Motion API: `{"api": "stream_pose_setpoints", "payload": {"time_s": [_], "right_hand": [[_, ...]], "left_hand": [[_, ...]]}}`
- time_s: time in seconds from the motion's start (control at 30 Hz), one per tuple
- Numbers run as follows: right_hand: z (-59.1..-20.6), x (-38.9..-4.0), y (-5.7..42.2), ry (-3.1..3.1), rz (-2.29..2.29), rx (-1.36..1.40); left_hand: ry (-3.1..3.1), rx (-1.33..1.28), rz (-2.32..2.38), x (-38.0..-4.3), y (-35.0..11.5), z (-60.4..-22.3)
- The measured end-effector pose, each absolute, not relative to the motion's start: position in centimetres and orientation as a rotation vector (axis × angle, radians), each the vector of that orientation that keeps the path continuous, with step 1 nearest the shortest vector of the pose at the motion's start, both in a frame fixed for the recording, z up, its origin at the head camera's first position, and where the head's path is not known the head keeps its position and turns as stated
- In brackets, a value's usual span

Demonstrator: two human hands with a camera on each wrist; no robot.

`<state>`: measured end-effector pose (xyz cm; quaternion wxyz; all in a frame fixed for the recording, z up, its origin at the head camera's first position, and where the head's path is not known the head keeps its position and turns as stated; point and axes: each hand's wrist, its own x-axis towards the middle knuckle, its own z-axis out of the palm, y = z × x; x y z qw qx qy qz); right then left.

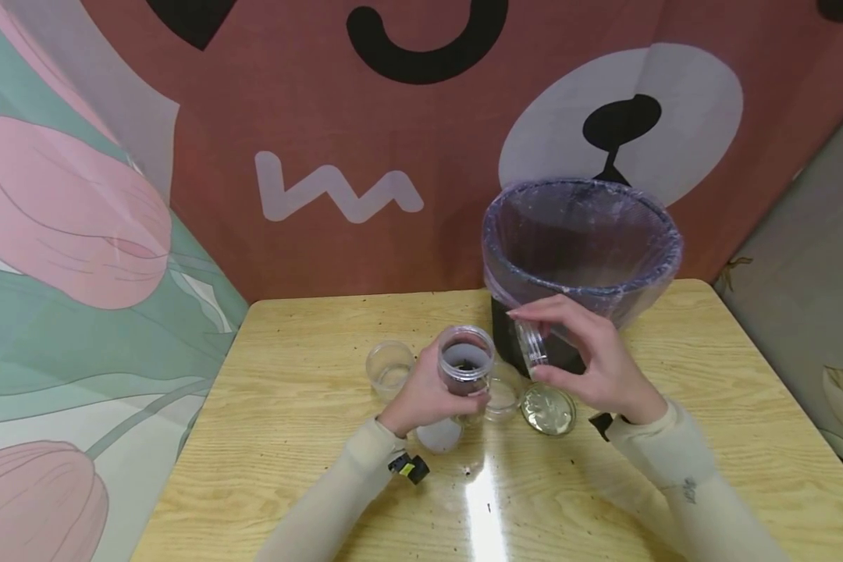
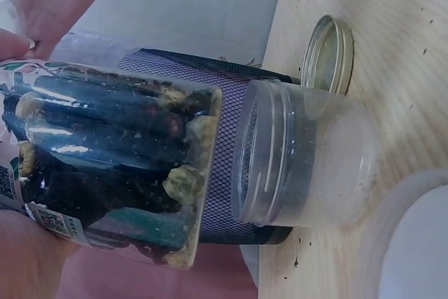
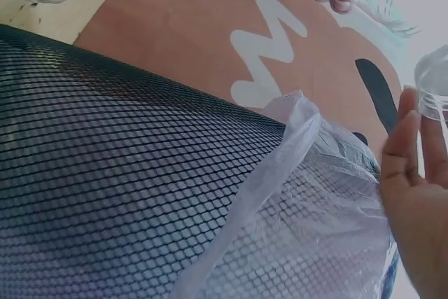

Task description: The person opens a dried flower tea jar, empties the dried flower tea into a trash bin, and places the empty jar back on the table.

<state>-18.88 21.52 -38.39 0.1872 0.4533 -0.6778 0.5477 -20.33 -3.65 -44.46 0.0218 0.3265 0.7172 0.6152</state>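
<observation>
My left hand [image 1: 421, 398] grips a clear plastic jar [image 1: 466, 351] around its side, its uncovered mouth turned up toward the head camera. In the left wrist view the jar shows dark contents with pale dried flower buds [image 2: 185, 183], plus a printed label with a QR code. To the right, my right hand [image 1: 600, 367] pinches a clear screw lid [image 1: 531, 343] on edge between thumb and fingers, apart from the jar. The right wrist view also shows that lid [image 3: 434, 78] at the fingertips. Part of the jar's lower body is hidden by the left hand in the head view.
A black mesh bin [image 1: 506, 324] lined with a thin clear bag [image 1: 583, 289] stands behind the right hand. On the wooden table [image 1: 288, 406] are a clear tub [image 1: 389, 367], another clear tub [image 1: 503, 393], a gold-rimmed lid [image 1: 548, 410] and a white round piece [image 1: 439, 435]. Dark crumbs are scattered about.
</observation>
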Motion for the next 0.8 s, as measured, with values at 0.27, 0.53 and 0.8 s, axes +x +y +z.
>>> {"api": "stream_pose_setpoints", "payload": {"time_s": [0.27,0.53,0.8], "right_hand": [[-38.7,-17.9,22.4,-2.109,1.164,1.168],[-39.5,-17.6,23.8,-2.153,0.936,1.169],[-40.9,-17.6,25.7,-2.237,0.815,1.144]], "left_hand": [[2.218,1.053,1.924,-20.5,-3.7,-44.2],[2.238,1.048,1.912,-20.5,-3.8,-44.1],[2.253,1.064,1.898,-20.4,-3.6,-43.7]]}}
